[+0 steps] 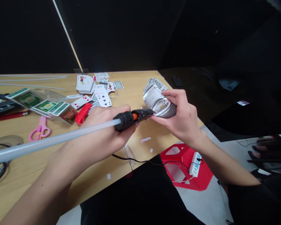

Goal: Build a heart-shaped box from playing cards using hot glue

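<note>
My left hand (pixel 105 125) is wrapped round a black hot glue gun (pixel 125 121) with an orange part. A long translucent glue stick (pixel 56 137) juts from its back end toward the lower left. The gun's nozzle points right and meets, or nearly meets, a rounded piece built of curved playing cards (pixel 154 97). Grey patterned card backs form its outside. My right hand (pixel 184 115) grips this piece from the right, thumb below and fingers above. Whether glue is coming out is too small to tell.
Loose playing cards (pixel 101 93) and a card stack (pixel 84 83) lie at the back. Left are pink scissors (pixel 41 128), card boxes (pixel 46 104) and a red-handled tool (pixel 83 113). A black cord (pixel 140 161) runs to a power strip (pixel 195 165) on a red stool (pixel 201 181).
</note>
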Demonstrator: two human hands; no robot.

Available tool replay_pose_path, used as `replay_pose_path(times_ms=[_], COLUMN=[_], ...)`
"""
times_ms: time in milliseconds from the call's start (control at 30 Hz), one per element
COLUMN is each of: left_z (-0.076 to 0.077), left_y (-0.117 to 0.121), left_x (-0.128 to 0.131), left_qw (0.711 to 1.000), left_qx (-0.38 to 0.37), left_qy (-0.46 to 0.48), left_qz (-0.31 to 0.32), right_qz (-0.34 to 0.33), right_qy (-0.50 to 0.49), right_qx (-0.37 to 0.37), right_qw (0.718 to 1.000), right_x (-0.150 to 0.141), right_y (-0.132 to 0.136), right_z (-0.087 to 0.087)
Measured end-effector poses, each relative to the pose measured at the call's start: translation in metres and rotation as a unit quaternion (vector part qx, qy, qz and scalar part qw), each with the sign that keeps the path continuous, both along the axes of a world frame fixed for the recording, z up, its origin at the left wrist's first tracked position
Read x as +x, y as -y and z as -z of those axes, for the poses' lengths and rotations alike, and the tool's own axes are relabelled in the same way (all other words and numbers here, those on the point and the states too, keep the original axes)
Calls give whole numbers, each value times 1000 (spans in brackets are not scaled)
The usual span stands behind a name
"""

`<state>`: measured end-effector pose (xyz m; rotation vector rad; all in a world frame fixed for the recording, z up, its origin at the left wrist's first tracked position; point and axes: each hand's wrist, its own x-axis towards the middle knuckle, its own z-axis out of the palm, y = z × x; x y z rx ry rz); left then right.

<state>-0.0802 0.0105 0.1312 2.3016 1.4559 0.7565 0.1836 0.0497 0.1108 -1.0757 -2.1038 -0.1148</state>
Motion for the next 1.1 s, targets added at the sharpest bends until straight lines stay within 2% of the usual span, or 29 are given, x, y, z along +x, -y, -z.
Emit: replay_pose_path(times_ms=[167, 400, 567, 667, 733, 867, 967, 1100], left_z=[-2, -3, -7, -10, -12, -15, -14, -9], left_y=[-1, -6, -8, -11, -13, -19, -24, -30], left_x=[-4, -20, -33, -40, -43, -47, -45, -42], left_qw=[1000, 999, 996, 988, 981, 978, 980, 981], left_qx=[-13, 18, 51, 22, -11, -63, -94, -107], left_qy=[2, -14, 6, 43, 78, 103, 87, 70], left_qz=[9, -30, -73, -145, -176, -167, -149, -143], right_qz=[1, -1, -17, -67, -106, -157, -197, -224], right_qy=[4, 8, 19, 46, 84, 151, 181, 195], right_qx=[-17, -23, -22, -16, -1, 48, 38, 12], right_qw=[1000, 1000, 999, 997, 991, 975, 963, 955], right_x=[3, 5, 8, 12, 17, 29, 41, 56], right_y=[-1, -1, -2, -5, -9, -19, -27, -35], right_z=[-3, -5, 3, 18, 34, 77, 108, 131])
